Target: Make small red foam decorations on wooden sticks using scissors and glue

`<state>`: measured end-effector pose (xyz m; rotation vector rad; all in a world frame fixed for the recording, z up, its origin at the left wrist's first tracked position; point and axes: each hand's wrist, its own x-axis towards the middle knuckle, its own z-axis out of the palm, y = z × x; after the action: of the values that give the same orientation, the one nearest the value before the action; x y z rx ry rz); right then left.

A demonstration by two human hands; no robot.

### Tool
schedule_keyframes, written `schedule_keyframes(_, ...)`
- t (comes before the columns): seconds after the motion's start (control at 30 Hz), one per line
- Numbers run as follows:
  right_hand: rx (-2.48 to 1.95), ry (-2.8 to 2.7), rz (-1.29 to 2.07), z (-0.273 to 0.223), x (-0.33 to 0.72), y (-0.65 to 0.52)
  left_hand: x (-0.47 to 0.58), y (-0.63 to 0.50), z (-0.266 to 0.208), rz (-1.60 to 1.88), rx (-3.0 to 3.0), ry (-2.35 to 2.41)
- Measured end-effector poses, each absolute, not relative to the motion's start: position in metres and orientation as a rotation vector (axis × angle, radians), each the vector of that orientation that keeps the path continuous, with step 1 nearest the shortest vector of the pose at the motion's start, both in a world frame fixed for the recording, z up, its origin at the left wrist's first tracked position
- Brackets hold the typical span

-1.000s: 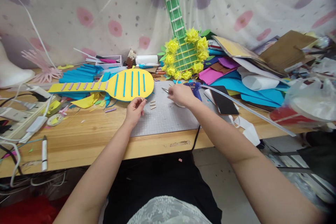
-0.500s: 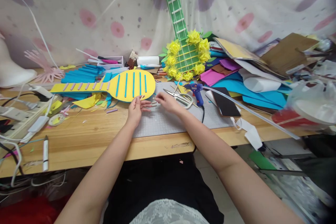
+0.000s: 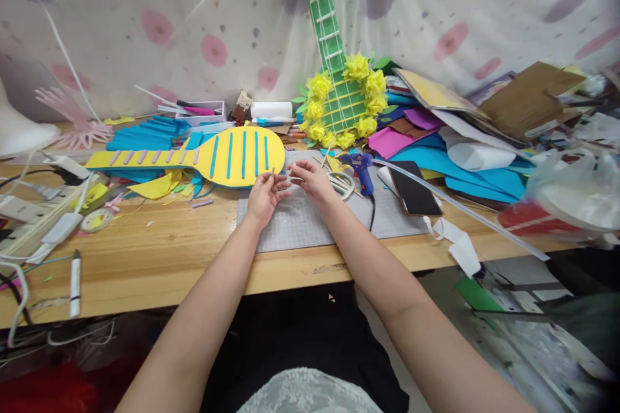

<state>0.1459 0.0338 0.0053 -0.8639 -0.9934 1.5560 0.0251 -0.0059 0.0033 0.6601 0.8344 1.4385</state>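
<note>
My left hand (image 3: 265,197) is raised over the grey cutting mat (image 3: 303,226), its thumb and finger pinched together and the other fingers loosely bent. Whatever it pinches is too small to name. Close on its right, my right hand (image 3: 314,181) also has its fingertips pressed together, on something I cannot make out. Just behind my left hand lies a yellow guitar-shaped craft piece (image 3: 236,158) with blue strips on its body and pale purple strips along its neck. Scissors (image 3: 347,188), partly hidden by my right hand, rest on the mat.
A blue glue gun (image 3: 362,173) and a black phone (image 3: 417,188) lie to the right. A green paper guitar (image 3: 331,45) with yellow flowers leans at the back. Coloured sheets (image 3: 484,174) pile up at the right; a power strip (image 3: 33,226) and a white marker (image 3: 75,284) are at left.
My right hand has lifted and turned so that its pinched fingertips show. My left hand has shifted right, towards it. The view has moved slightly.
</note>
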Motion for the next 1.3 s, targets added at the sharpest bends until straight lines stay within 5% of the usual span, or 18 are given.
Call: schedule_keyframes(1.3, -0.877, -1.267, 1.331, -0.007, 0.145, 0.028, 0.022, -0.015, -0.005, 1.288, 0.776, 1.052)
